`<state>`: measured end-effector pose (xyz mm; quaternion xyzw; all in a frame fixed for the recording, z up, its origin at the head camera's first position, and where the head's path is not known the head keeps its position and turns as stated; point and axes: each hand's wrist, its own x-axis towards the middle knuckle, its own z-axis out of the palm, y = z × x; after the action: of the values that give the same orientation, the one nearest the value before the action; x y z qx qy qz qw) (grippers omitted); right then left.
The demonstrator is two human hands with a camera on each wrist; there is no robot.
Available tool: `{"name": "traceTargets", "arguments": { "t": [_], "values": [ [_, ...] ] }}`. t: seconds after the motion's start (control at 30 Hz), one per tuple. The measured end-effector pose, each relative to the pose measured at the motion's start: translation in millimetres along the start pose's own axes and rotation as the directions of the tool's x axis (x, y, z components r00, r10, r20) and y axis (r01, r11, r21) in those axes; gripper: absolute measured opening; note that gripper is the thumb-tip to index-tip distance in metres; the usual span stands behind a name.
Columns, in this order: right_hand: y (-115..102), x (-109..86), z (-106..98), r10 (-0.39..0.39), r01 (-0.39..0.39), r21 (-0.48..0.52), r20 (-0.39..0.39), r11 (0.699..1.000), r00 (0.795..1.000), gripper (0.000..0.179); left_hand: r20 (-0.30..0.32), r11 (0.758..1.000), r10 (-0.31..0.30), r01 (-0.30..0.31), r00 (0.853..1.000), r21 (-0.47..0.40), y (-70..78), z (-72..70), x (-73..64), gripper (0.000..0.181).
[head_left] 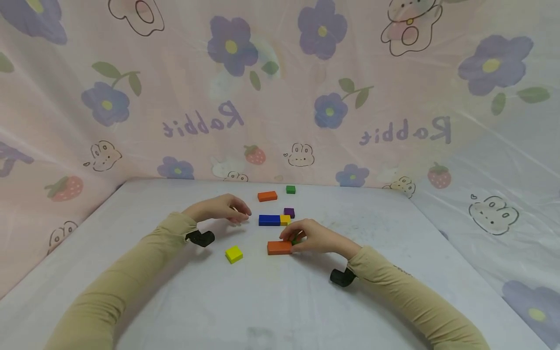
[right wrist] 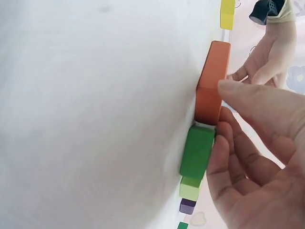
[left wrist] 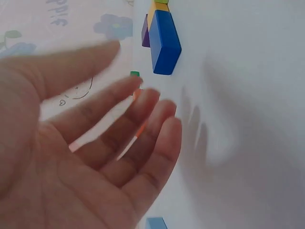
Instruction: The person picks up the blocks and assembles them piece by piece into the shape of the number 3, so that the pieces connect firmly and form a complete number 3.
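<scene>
My right hand (head_left: 312, 236) pinches the right end of an orange block (head_left: 278, 248), thumb on one side and fingers on the other. Beside that end, partly covered by the hand, is a green block (right wrist: 198, 152). Left of a blue block (head_left: 269, 220), my left hand (head_left: 223, 209) hovers over the table with loosely bent fingers and nothing in them. A yellow-orange block (head_left: 285, 220) touches the blue one's right end, and a purple block (head_left: 289, 212) sits just behind. In the right wrist view a light green block (right wrist: 190, 188) shows past the green one.
A yellow block (head_left: 234, 254) lies at the front left, between the arms. Farther back lie another orange block (head_left: 267, 196) and a small green block (head_left: 290, 189). A patterned curtain (head_left: 280, 97) hangs behind the white table (head_left: 210, 311).
</scene>
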<state>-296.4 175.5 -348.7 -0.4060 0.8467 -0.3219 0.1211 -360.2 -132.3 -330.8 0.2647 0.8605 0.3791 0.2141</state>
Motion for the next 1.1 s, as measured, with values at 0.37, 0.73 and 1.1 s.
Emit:
{"name": "traceTargets", "arguments": {
  "t": [0.37,0.73,1.1],
  "values": [
    [-0.9,0.0,0.6,0.018,-0.018,0.017,0.001,1.000,1.000,0.031,0.107,0.986,0.105,-0.089,0.989,-0.144,-9.0,-5.7,-37.5,0.044],
    [-1.0,0.2,1.5,0.033,-0.033,0.007,0.004,0.999,0.999,0.031,0.224,0.980,0.107,-0.065,0.969,-0.189,-11.4,1.6,-56.5,0.048],
    [-2.9,-0.2,1.1,0.038,-0.038,0.023,0.004,0.999,0.999,0.031,0.323,0.976,0.187,-0.137,0.928,-0.171,-7.8,12.5,-57.7,0.047]
  ]
}}
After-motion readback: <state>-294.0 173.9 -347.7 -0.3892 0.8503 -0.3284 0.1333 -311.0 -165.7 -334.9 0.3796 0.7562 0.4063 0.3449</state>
